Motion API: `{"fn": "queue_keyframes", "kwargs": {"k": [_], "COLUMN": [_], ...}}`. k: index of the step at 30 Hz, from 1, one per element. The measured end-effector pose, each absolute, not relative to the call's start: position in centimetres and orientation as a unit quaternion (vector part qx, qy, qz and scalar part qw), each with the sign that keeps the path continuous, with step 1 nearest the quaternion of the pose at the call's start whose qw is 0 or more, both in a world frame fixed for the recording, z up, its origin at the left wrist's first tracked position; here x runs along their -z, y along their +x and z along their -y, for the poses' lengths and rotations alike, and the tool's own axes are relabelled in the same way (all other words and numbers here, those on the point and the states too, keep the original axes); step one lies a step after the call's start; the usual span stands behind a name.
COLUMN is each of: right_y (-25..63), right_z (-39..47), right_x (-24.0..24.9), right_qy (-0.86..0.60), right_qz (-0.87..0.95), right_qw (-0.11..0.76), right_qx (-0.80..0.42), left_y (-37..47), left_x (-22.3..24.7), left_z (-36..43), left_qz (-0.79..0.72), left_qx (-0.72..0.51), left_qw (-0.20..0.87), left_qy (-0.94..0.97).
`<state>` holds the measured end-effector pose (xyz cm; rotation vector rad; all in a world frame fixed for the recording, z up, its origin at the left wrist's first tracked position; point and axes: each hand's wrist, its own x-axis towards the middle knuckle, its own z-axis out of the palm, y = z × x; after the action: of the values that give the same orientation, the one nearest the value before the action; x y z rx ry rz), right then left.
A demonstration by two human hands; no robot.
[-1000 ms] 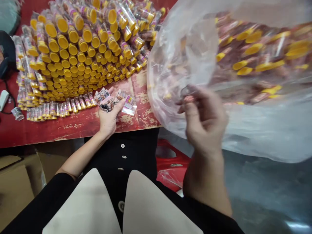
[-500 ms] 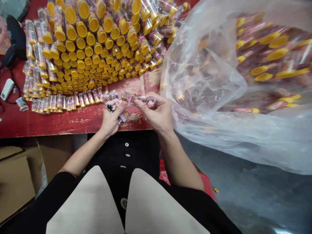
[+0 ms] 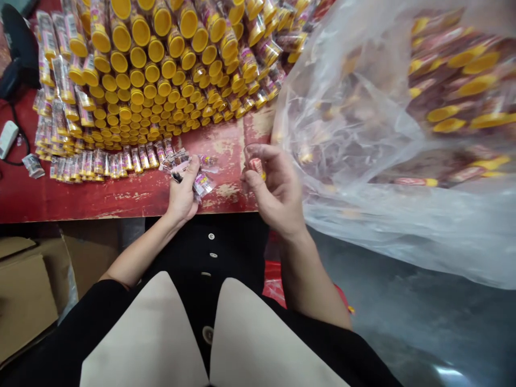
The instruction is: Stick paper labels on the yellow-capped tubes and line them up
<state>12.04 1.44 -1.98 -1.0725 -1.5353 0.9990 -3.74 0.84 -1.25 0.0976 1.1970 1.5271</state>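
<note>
My left hand (image 3: 183,188) is closed, its thumb pressing down on a bunch of small printed clear plastic sleeves (image 3: 203,184) that fan out above the table's front edge. To its right, my right hand (image 3: 282,191) curls around a small tube (image 3: 257,165) with a red-and-white print and a bit of yellow at its lower end. Fingers cover most of that tube. A gap separates the two hands. Beyond them, a big stack of clear tubes with yellow caps (image 3: 137,75) rises, with a row of sleeved tubes (image 3: 97,164) lying along its front.
A large translucent plastic bag (image 3: 363,209) holding more yellow-capped tubes (image 3: 455,126) bulges over the right side of the red table (image 3: 100,201). On the left lie a white device (image 3: 8,141), a crumpled wrapper (image 3: 33,165) and a black cable. Cardboard (image 3: 28,301) stands below the table.
My right hand has moved right, away from the sleeves it was pinching, and turned, so the tube's red-and-white side now shows. My left hand keeps its grip on the sleeves.
</note>
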Motion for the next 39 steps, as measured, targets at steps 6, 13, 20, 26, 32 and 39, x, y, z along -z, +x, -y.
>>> {"fn": "queue_keyframes", "kwargs": {"k": [6, 13, 20, 26, 32, 39], "right_y": [12.2, 13.5, 14.6, 14.9, 15.2, 14.4], "right_z": [-0.5, -0.7, 0.0, -0.1, 0.4, 1.5], "right_x": [1.4, 1.3, 1.9, 2.7, 2.0, 1.2], "right_qy": [-0.422, -0.407, -0.443, -0.439, -0.437, -0.434], "right_qz": [0.707, 0.757, 0.718, 0.697, 0.723, 0.725], "right_qw": [0.487, 0.479, 0.491, 0.505, 0.488, 0.480], "right_qx": [-0.290, -0.178, -0.220, -0.260, -0.220, -0.237], "left_y": [-3.7, -4.2, -4.4, -4.4, -4.6, -4.2], "left_x": [1.2, 1.2, 1.2, 1.3, 1.2, 0.6], "left_z": [-0.5, -0.2, -0.1, 0.0, 0.0, 0.5], "left_qz": [-0.504, -0.492, -0.524, -0.532, -0.527, -0.522], "left_qx": [-0.634, -0.601, -0.565, -0.538, -0.518, -0.511], "left_qw": [0.585, 0.624, 0.623, 0.641, 0.653, 0.661], "left_qy": [0.041, 0.081, 0.132, 0.131, 0.168, 0.173]}}
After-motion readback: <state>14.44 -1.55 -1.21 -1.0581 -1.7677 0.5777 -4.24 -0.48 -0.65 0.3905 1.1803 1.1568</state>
